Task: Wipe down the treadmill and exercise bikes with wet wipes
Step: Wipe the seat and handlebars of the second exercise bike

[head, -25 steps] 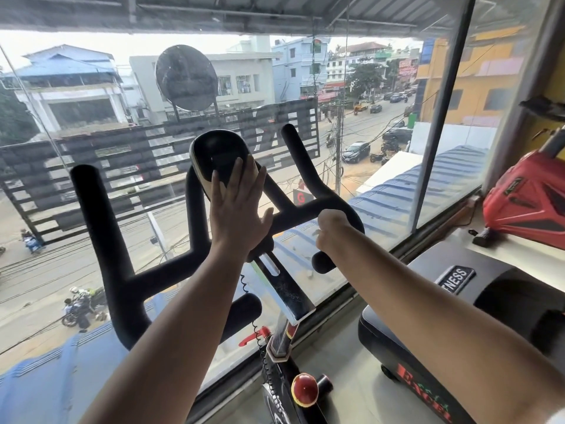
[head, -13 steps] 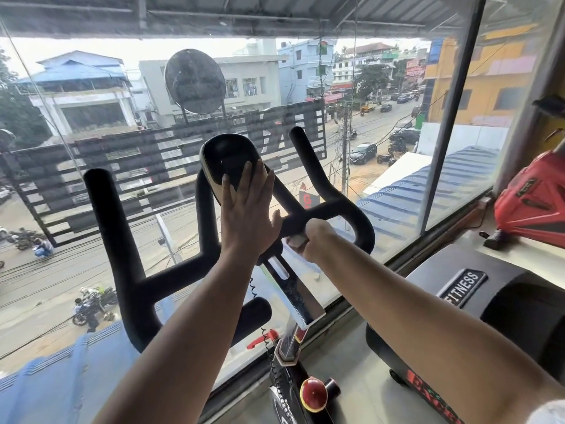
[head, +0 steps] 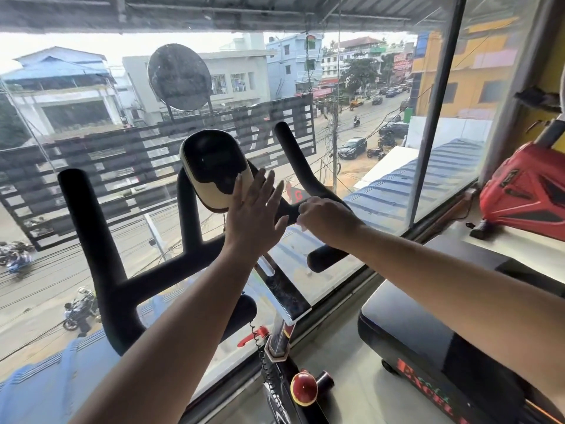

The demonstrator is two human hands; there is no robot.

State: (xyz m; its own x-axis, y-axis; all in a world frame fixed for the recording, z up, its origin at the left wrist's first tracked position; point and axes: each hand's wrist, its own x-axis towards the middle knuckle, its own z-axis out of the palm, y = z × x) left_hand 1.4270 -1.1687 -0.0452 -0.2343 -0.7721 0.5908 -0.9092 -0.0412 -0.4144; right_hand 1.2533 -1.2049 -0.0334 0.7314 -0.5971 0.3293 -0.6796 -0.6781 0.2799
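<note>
The exercise bike's black handlebar (head: 91, 240) fills the middle, with its oval black-and-cream console (head: 211, 166) on top. My left hand (head: 253, 218) is flat with straight fingers, its fingertips against the console's lower right edge. My right hand (head: 328, 220) is curled over the right handlebar arm near the centre. It presses a wet wipe (head: 302, 227) to the bar, and only a pale sliver of the wipe shows under the fingers. The treadmill's black motor hood (head: 428, 341) lies at lower right under my right forearm.
A big glass window (head: 382, 224) stands just behind the handlebar, with a street far below. The bike's red resistance knob (head: 303, 388) and coiled cable sit low in the centre. A red machine (head: 526, 194) rests on the ledge at right.
My left hand slid off the console's face to its right side. My right hand moved from the lower right grip up along the bar toward the centre.
</note>
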